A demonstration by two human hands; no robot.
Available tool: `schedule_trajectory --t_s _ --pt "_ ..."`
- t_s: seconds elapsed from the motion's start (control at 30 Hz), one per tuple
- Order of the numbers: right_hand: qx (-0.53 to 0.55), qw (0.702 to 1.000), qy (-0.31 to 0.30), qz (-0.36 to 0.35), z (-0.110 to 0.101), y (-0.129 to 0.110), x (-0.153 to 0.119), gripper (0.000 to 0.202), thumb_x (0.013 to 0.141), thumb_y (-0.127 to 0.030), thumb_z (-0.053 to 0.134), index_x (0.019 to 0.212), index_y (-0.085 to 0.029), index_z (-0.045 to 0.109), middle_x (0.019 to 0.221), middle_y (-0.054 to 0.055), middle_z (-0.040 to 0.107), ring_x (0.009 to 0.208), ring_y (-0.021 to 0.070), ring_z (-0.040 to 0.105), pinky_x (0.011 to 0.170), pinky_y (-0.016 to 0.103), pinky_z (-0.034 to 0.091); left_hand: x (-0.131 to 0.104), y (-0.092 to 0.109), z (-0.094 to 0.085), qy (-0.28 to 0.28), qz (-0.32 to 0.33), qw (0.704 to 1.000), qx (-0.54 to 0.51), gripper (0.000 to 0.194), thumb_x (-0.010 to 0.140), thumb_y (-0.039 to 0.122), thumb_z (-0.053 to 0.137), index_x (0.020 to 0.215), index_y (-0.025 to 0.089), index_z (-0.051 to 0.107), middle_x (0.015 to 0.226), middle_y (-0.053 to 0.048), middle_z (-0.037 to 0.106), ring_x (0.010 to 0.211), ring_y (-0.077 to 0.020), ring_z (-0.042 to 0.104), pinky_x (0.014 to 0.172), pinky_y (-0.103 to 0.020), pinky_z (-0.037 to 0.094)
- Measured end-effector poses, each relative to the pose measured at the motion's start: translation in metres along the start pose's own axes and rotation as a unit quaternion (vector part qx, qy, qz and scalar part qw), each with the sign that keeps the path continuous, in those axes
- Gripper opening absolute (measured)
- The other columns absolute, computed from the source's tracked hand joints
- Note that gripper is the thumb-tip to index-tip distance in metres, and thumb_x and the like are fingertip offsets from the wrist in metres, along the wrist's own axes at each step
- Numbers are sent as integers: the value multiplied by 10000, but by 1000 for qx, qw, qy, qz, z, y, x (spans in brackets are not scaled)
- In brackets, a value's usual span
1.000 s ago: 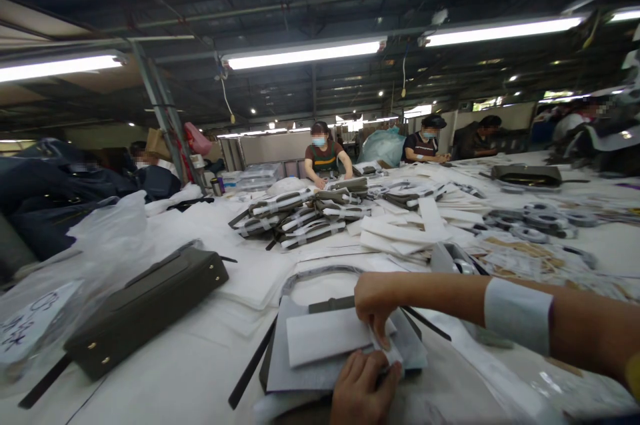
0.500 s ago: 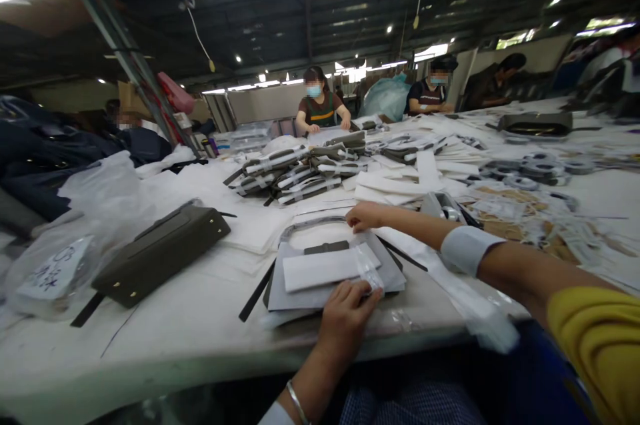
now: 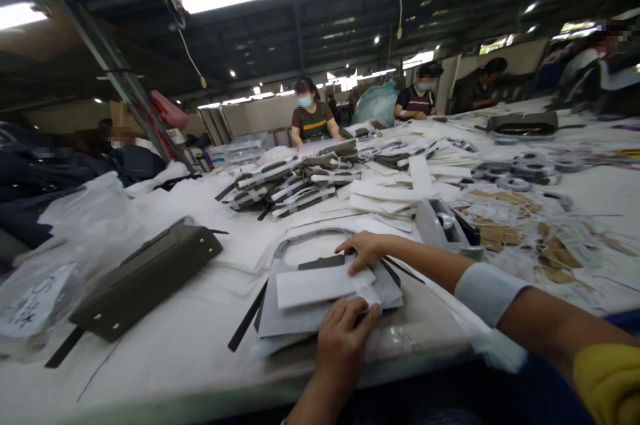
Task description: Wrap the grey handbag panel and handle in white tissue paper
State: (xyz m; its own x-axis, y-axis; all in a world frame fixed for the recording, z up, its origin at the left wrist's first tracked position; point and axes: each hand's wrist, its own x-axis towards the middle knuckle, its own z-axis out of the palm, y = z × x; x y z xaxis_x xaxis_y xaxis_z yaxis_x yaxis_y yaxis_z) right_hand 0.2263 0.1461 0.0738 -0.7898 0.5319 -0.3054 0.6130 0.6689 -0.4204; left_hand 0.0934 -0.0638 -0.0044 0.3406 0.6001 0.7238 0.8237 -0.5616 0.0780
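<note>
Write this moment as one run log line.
left hand: pressing clear plastic wrap | right hand: flat on white rectangular foam strip

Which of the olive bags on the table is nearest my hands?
The olive bag lying flat at the left, with gold studs on its edge. It lies just left of the wrapped piece under both hands; the other bag sits far across the table.

The right hand [image 3: 363, 251] has drawn back onto the white wrap [image 3: 320, 283].

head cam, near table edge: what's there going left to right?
Clear plastic bag → dark green bag → black strap → grey piece under white padding, with the left hand and right hand on it → tape dispenser.
</note>
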Motion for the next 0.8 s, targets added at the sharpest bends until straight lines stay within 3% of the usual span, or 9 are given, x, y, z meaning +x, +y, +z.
schedule_trajectory --t_s 0.13,0.23,0.3,0.4,0.5,0.6,0.67,0.73,0.8 --pt "5 1000 8 -2 -4 0 12 672 663 -528 787 1252 -222 684 1067 40 760 934 217 708 784 247 514 0 -1 4 40 17 999 20 392 912 112 488 1222 285 655 1035 -52 690 909 -193 652 875 -358 567" --pt "-9 997 76 -3 -1 -5 9 405 796 -430 689 1132 -211 752 1015 40 775 947 220 709 818 258 511 1 -3 5 56 30 998 20 411 876 93 498 1204 277 662 1005 -55 691 870 -200 652 798 -339 578" --pt "-13 992 129 -9 5 -11 -3 354 854 -392 627 1129 -207 753 1103 64 757 1048 245 687 907 298 496 2 -2 3 41 22 999 10 446 841 73 519 1215 275 653 1014 -59 690 863 -208 646 759 -336 578" --pt "-7 979 202 -20 26 -21 -34 405 937 -424 523 1252 -224 679 1302 85 666 1244 264 582 1102 406 372 3 2 -4 -8 -10 1000 -25 509 802 43 539 1250 269 626 1067 -64 684 909 -220 638 791 -360 579" --pt "-20 969 239 -68 59 -29 -72 471 976 -488 455 1347 -234 596 1393 82 599 1326 242 511 1197 461 224 7 4 -15 -47 -40 994 -87 434 814 63 565 1202 243 641 1130 -67 677 1005 -221 631 883 -381 569" --pt "-90 957 249 -122 88 -32 -98 680 887 -537 599 1458 -191 467 1504 125 473 1412 286 405 1210 502 197 10 1 -29 -56 -33 990 -124 283 859 90 580 1097 212 671 1177 -67 678 1100 -191 625 962 -333 547" --pt "-140 949 250 -130 100 -30 -104 820 811 -466 715 1505 -180 385 1553 139 393 1447 314 339 1210 530 194 12 -4 -41 -59 0 994 -87 243 901 105 562 1097 204 667 1230 -64 672 1174 -182 606 1023 -332 516" --pt "-178 942 250 -133 104 -25 -103 823 794 -315 743 1514 -199 363 1555 128 392 1443 307 350 1203 529 223 14 -12 -56 -82 41 996 -6 277 924 158 578 1192 208 629 1332 -67 629 1277 -214 549 1098 -413 463" --pt "-207 935 255 -136 103 -17 -101 778 800 -179 707 1504 -217 380 1539 108 425 1420 291 394 1185 509 283 15 -23 -72 -123 61 987 84 468 882 237 673 1330 210 541 1451 -98 533 1375 -281 452 1131 -512 411"
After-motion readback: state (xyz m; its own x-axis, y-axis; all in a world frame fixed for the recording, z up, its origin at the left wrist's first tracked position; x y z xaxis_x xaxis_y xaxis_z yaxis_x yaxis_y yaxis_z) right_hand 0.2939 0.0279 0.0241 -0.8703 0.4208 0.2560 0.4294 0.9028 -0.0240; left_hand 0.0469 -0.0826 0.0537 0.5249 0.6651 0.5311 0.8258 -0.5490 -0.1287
